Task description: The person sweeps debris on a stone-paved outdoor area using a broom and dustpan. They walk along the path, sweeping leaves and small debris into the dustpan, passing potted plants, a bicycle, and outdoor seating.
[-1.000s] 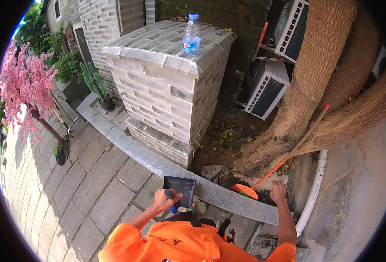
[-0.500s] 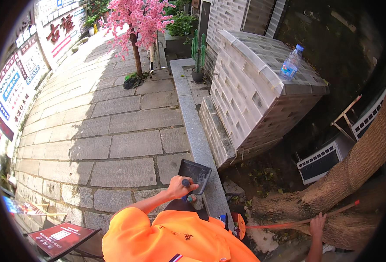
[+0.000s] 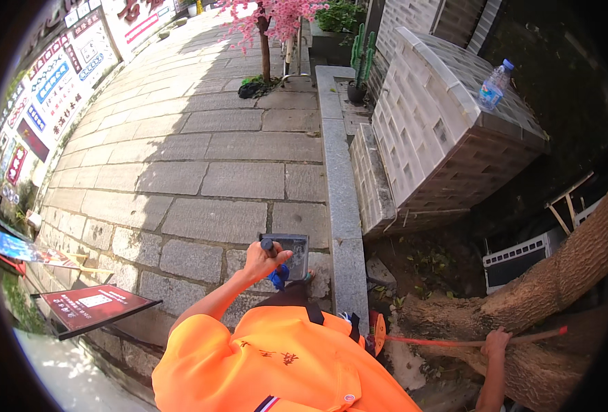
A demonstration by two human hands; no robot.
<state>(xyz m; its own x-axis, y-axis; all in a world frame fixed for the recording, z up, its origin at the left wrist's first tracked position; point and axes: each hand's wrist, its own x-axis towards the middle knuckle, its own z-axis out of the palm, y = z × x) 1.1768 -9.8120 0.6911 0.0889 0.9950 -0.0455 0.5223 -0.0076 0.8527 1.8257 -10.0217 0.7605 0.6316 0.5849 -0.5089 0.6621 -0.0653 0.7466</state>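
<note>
My left hand (image 3: pixel 263 264) is closed round the dark upright handle of a black dustpan (image 3: pixel 297 248), whose pan is over the paving beside the stone kerb. A blue bundle (image 3: pixel 278 276) hangs below that hand, against the dustpan. On the right, my right hand (image 3: pixel 497 340) is closed on a long thin broom handle (image 3: pixel 441 341), reddish with a red tip, stretching sideways across the tree trunk. The handle's left end meets an orange piece (image 3: pixel 379 332) beside my orange shirt; its far side is hidden by my body.
A granite kerb (image 3: pixel 344 206) separates the stone paving from the dirt. Right of it stand a tiled block (image 3: pixel 448 130) with a plastic bottle (image 3: pixel 496 86) on top, and a thick tree trunk (image 3: pixel 524 281). A red sign (image 3: pixel 94 309) is at lower left; a pink blossom tree (image 3: pixel 265 48) lies ahead.
The view has shifted, so the surroundings sit further right. My left hand has brought the dustpan off the kerb's edge, left onto the paving side, and straightened it. My right hand keeps its hold.
</note>
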